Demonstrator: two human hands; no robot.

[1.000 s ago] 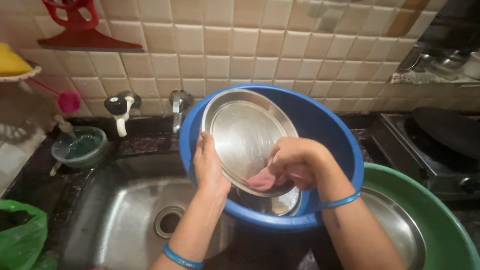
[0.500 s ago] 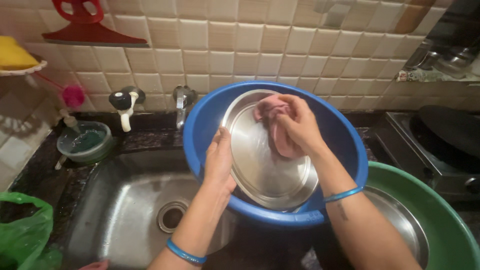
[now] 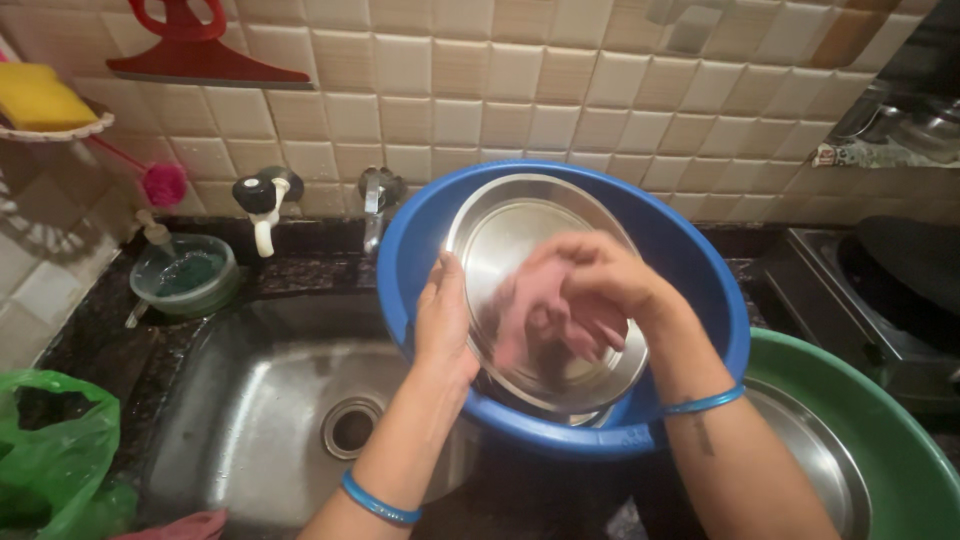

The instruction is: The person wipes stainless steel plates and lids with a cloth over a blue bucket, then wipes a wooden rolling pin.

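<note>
Steel is showing bright across the round plate [image 3: 520, 250], which is tilting up inside the blue tub [image 3: 690, 270], just right of the sink [image 3: 250, 400]. The left hand [image 3: 445, 325] is gripping the plate's left rim, fingers curled over it. The right hand [image 3: 590, 290] is closing on a pink scrubbing cloth [image 3: 525, 320] and pressing it to the plate's face. Judging by this, scrubbing is underway, with rinsing not yet done.

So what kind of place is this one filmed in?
Most likely a home kitchen: a steel sink with taps on a tiled wall, and a stove at the right.
</note>
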